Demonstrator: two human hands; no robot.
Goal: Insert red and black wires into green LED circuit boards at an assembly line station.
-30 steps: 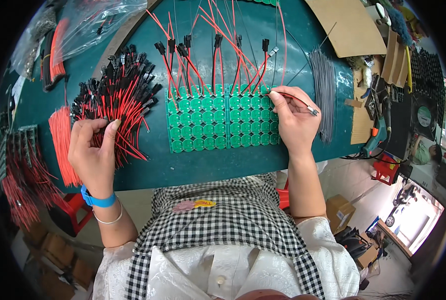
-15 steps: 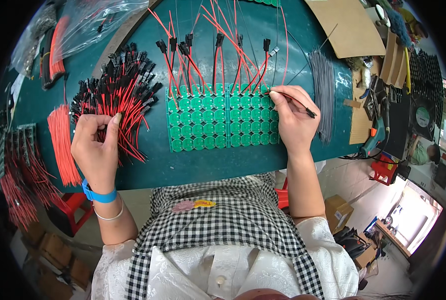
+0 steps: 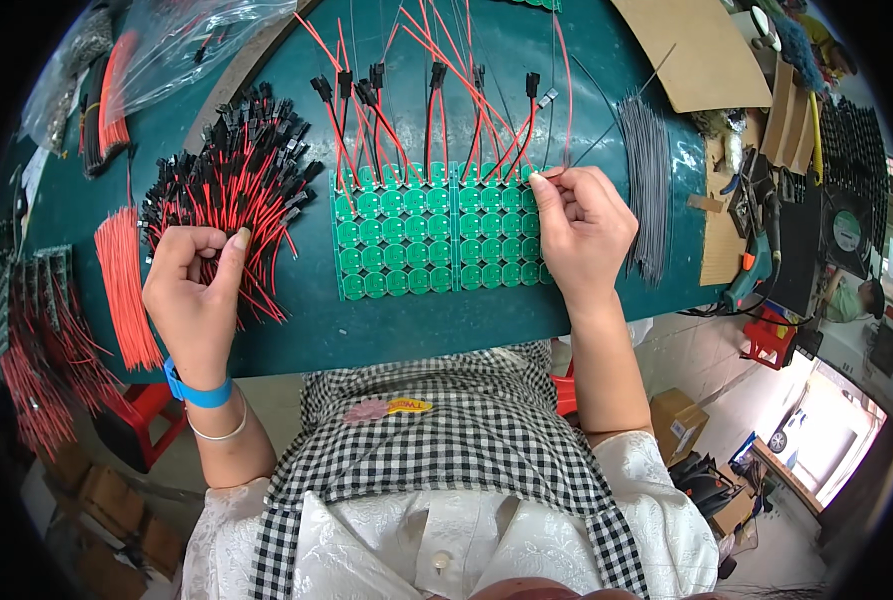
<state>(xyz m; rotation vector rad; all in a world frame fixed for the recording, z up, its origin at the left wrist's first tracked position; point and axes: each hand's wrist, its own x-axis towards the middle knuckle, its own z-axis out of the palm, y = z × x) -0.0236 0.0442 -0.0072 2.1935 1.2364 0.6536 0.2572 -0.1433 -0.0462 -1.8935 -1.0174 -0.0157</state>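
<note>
Left of the green circuit panel, the narrow-fingered left hand meets connector leads, probably light, floppy, best taken mid-length, while the right hand pinches at the panel's far-right corner, neither hold clear from here.

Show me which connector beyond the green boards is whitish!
The rightmost connector beyond the green boards: it looks pale, while the others sticking out there are black.
</note>
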